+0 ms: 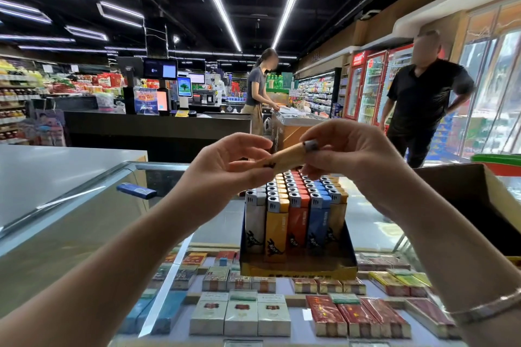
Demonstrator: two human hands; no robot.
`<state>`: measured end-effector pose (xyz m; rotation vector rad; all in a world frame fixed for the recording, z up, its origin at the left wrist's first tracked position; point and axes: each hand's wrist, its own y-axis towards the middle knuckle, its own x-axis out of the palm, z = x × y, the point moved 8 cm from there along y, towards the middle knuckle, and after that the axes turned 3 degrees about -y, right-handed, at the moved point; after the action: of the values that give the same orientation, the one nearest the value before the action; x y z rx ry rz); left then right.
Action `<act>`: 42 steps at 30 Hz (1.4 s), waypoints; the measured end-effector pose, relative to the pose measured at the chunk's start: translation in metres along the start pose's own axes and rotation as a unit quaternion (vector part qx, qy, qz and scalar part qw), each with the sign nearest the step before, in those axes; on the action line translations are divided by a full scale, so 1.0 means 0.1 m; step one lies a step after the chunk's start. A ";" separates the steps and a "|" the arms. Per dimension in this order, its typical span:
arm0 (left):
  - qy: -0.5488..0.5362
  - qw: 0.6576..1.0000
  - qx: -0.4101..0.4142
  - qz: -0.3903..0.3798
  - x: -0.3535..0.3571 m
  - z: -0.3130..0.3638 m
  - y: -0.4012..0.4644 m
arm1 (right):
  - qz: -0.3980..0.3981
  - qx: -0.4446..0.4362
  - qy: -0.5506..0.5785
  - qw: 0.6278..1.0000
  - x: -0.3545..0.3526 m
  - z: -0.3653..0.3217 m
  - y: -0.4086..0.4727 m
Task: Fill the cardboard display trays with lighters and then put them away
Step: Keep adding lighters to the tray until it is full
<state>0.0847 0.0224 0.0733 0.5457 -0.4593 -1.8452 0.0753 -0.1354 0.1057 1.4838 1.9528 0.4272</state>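
A cardboard display tray [298, 269] stands on the glass counter, packed with upright lighters [296, 205] in white, yellow, red and blue rows. Above it I hold a tan lighter [287, 159] crosswise. My left hand [225, 166] pinches its lower end and my right hand [346, 149] grips the metal-capped end. A loose blue lighter [136, 190] lies flat on the counter to the left.
The glass counter [84, 234] shows cigarette packs [239, 315] beneath. An open brown cardboard box [473, 200] stands at the right. Two people stand beyond the counter, one at a checkout, one near the drink fridges [366, 87].
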 end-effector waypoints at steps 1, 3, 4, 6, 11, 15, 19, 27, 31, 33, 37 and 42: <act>0.018 1.000 -0.007 -0.021 0.03 -0.02 0.00 | 0.011 0.000 0.021 1.000 -0.06 -0.01 0.00; 0.110 0.992 -0.010 -0.054 0.08 -0.07 -0.02 | 0.027 0.003 0.066 0.997 -0.18 -0.03 0.00; 0.156 0.985 -0.010 -0.067 0.11 -0.10 -0.04 | 0.028 0.007 0.076 0.997 -0.24 -0.03 -0.01; 0.212 0.973 -0.015 -0.091 0.16 -0.14 -0.07 | 0.009 0.018 0.056 0.998 -0.32 -0.03 -0.02; 0.367 0.918 0.043 -0.144 0.33 -0.12 -0.12 | -0.091 0.056 -0.069 0.992 -0.29 0.02 -0.08; 0.401 0.901 0.048 -0.159 0.39 -0.12 -0.14 | -0.141 0.108 -0.165 0.970 -0.22 0.14 -0.11; 0.401 0.900 0.046 -0.164 0.40 -0.13 -0.15 | -0.171 0.146 -0.224 0.948 -0.14 0.21 -0.14; 0.392 0.906 0.037 -0.156 0.37 -0.17 -0.14 | -0.181 0.160 -0.311 0.919 -0.11 0.19 -0.19; 0.384 0.908 0.042 -0.161 0.36 -0.16 -0.14 | -0.168 0.161 -0.350 0.907 -0.11 0.17 -0.19; 0.380 0.909 0.042 -0.163 0.36 -0.16 -0.14 | -0.167 0.152 -0.374 0.900 -0.08 0.15 -0.18; 0.380 0.908 0.042 -0.168 0.36 -0.17 -0.14 | -0.164 0.125 -0.425 0.881 -0.05 0.10 -0.17; 0.382 0.908 0.047 -0.165 0.36 -0.16 -0.14 | -0.163 0.102 -0.454 0.870 -0.03 0.05 -0.18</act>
<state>0.0725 -0.0075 0.0468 1.4067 0.0863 -1.7460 0.0660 -0.1442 0.0915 1.1120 1.4216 -0.5673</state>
